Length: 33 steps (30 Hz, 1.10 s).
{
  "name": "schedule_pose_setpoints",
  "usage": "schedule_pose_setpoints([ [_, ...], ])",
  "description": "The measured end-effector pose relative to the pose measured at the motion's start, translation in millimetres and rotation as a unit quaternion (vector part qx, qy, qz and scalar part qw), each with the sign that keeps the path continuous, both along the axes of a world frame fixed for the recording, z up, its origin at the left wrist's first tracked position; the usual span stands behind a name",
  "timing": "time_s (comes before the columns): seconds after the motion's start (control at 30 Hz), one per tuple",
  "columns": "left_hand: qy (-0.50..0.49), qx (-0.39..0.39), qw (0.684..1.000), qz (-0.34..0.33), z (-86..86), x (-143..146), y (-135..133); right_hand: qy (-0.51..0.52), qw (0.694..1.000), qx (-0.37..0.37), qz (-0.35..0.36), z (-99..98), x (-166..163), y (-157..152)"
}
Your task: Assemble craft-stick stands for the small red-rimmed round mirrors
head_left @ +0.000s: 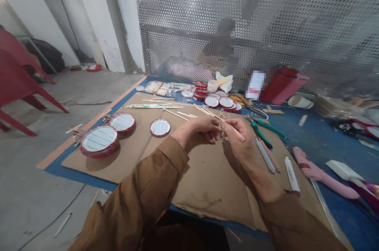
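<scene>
My left hand and my right hand meet above a brown cardboard sheet. Both are closed on thin wooden sticks; one stick stands upright between the fingers, another slants out to the right from my right hand. Brown sleeves cover both forearms. Loose wooden sticks lie on the cardboard just beyond the hands.
Round red-rimmed mirrors lie at the left, with a stack of smaller ones at the back. Green-handled pliers, white tubes and a pink tool rest at the right. A perforated metal screen stands behind; red chairs are left.
</scene>
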<state>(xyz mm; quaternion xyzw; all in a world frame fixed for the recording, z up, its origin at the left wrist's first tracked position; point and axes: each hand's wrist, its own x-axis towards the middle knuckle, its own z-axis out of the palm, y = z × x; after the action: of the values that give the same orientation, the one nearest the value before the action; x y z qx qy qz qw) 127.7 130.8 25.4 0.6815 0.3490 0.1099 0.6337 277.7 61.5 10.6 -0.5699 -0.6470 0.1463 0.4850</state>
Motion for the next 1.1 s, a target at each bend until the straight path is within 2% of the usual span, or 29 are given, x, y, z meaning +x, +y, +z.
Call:
schedule_pose_setpoints([
  [0.4,0.004,-0.005,1.0,-0.001,0.7,-0.2,0.5,-0.027,1.0,-0.01,0.005,0.9,1.1,-1.0],
  [0.67,0.005,-0.005,1.0,-0.003,-3.8,0.7,3.9,-0.01,0.997,-0.006,-0.074,-0.9,6.2,1.1],
  [1.1,-0.005,-0.011,1.0,0.005,-0.5,-1.0,0.5,0.011,1.0,0.0,-0.002,-7.5,3.9,1.8],
])
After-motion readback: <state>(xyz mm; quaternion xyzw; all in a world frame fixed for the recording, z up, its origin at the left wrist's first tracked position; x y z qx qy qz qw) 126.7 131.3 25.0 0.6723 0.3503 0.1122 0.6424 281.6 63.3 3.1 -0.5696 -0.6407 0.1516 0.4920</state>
